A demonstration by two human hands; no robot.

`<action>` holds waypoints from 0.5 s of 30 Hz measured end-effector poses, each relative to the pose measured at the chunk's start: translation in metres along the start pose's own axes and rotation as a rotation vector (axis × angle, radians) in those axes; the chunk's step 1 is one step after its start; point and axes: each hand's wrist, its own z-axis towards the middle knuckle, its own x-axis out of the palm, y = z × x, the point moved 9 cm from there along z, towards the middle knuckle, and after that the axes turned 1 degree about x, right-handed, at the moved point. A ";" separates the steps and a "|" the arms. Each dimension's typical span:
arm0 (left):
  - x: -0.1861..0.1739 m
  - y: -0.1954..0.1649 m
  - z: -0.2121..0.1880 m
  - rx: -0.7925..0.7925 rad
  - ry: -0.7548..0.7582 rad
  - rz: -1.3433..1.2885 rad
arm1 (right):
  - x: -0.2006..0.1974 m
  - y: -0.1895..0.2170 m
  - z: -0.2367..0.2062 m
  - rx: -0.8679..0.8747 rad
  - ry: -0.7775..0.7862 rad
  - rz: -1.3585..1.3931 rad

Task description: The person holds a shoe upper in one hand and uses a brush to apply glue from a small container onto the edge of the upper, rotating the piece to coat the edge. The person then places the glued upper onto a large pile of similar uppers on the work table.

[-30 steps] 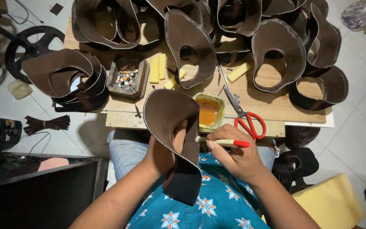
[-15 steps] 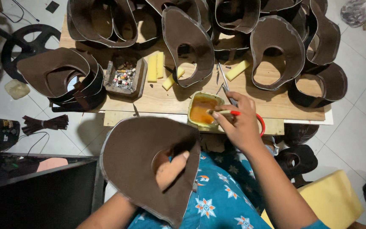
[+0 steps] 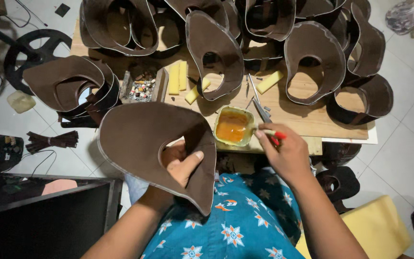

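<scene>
Brown leather piece [image 3: 144, 139] gripped by left hand [image 3: 180, 163], hiding its fingers, right hand [image 3: 286, 153] pinching half-hidden red-handled tool [image 3: 278, 135] beside glue cup [image 3: 233, 126]

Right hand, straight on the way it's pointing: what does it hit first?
Most likely the small tub of orange glue: the right hand and its red-handled tool point left toward the rim. Height above the rim is unclear.

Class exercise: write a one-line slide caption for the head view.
Left hand holds a brown leather piece; right hand dips a red-handled tool toward the glue pot.
</scene>
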 end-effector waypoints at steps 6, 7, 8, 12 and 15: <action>0.023 -0.002 0.015 0.123 0.019 -0.055 | 0.007 0.002 -0.023 0.063 0.064 0.439; 0.026 0.003 0.016 0.094 0.030 -0.078 | 0.008 0.004 -0.026 0.067 0.054 0.448; 0.028 0.007 0.017 0.069 0.040 -0.102 | 0.009 0.007 -0.027 0.067 0.044 0.457; 0.026 -0.002 0.013 0.239 0.066 0.313 | 0.012 0.030 -0.019 -0.080 0.071 0.267; 0.029 -0.010 0.011 0.351 0.139 0.128 | 0.009 0.047 -0.018 -0.180 0.080 0.243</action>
